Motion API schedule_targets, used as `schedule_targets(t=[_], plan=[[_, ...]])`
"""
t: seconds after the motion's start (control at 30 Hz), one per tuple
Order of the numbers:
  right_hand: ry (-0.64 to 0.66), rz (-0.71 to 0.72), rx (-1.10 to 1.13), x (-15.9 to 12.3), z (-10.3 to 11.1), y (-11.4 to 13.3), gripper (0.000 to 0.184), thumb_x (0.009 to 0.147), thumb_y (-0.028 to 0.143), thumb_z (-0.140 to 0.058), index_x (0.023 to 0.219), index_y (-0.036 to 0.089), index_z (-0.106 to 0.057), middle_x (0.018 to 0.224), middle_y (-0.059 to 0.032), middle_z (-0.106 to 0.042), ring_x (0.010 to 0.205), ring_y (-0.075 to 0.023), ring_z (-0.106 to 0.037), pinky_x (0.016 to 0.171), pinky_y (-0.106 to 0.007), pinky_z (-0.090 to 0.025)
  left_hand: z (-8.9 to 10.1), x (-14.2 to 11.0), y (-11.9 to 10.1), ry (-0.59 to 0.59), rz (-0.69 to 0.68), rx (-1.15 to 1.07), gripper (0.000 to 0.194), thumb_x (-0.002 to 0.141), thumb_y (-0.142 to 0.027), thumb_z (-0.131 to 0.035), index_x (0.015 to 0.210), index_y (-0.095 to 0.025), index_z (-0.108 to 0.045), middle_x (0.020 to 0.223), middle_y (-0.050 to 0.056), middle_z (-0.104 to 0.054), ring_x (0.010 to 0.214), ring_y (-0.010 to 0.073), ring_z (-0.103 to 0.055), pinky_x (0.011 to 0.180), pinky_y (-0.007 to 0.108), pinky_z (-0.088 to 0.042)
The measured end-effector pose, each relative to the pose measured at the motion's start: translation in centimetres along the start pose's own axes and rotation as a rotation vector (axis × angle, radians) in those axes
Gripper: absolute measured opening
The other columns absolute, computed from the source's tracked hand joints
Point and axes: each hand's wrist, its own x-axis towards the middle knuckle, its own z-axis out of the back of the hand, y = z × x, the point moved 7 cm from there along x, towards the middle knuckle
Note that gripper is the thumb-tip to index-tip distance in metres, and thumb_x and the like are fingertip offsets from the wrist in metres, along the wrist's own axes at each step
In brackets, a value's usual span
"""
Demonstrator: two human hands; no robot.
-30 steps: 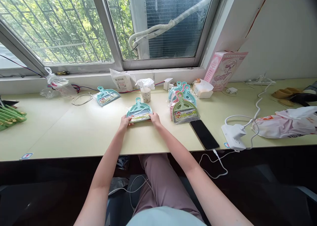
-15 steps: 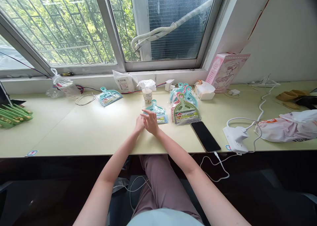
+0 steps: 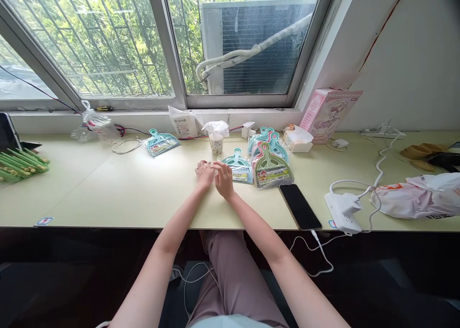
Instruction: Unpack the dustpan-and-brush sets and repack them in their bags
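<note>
My left hand (image 3: 204, 175) and my right hand (image 3: 223, 178) rest side by side on the pale desk (image 3: 108, 193), fingertips touching each other, fingers stretched out and holding nothing. Just right of my right hand lies a teal mini dustpan-and-brush set (image 3: 237, 167) in clear wrap. Beyond it sits a pile of similar packs, a green one (image 3: 272, 169) on top. Another teal pack (image 3: 161, 143) lies further left near the window sill.
A black phone (image 3: 300, 206) lies near the front edge, with a white power strip (image 3: 343, 207) and cables to its right. A paper cup (image 3: 216, 143), a tissue box (image 3: 298, 140), a pink box (image 3: 330, 113), a white bag (image 3: 420, 195) and green sticks (image 3: 21, 162) stand around.
Both hands let go of the teal pack, which now lies to the right beside the pile. The hands came together on the desk. The camera tilted slightly.
</note>
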Motion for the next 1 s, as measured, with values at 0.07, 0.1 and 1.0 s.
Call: schedule_targets(t=[0.07,0.1,1.0], plan=[[0.024,-0.028,0.017,0.0,-0.3,-0.1,0.046,0.082,-0.002,-0.035,0.111,0.021,-0.062,0.123,-0.0075,-0.062,0.116,-0.0208,-0.054,0.097,-0.033,-0.038,3.2,0.6,4.0,-0.165,0.228,0.076,0.041,0.097,-0.038,-0.038,0.118,-0.016,-0.066,0.133,0.020,-0.051,0.126,0.0360,-0.044,0.102,0.052,-0.036],[0.061,-0.045,0.018,0.0,-0.7,-0.3,0.045,0.081,-0.004,-0.035,0.105,0.020,-0.064,0.116,-0.0070,-0.065,0.111,-0.0203,-0.057,0.096,-0.032,-0.038,4.7,0.8,6.0,-0.215,0.275,0.098,0.039,0.095,-0.037,-0.042,0.121,-0.016,-0.064,0.133,0.019,-0.051,0.126,0.0355,-0.044,0.102,0.050,-0.038],[0.673,-0.021,-0.105,-0.3,-7.7,0.7,0.033,0.075,-0.005,-0.046,0.067,0.020,-0.065,0.078,-0.0011,-0.070,0.069,-0.0135,-0.062,0.057,-0.023,-0.032,17.6,7.2,27.3,-0.517,0.838,0.003,0.017,0.083,-0.030,-0.060,0.092,-0.016,-0.062,0.115,0.022,-0.065,0.118,0.0350,-0.056,0.099,0.047,-0.039]])
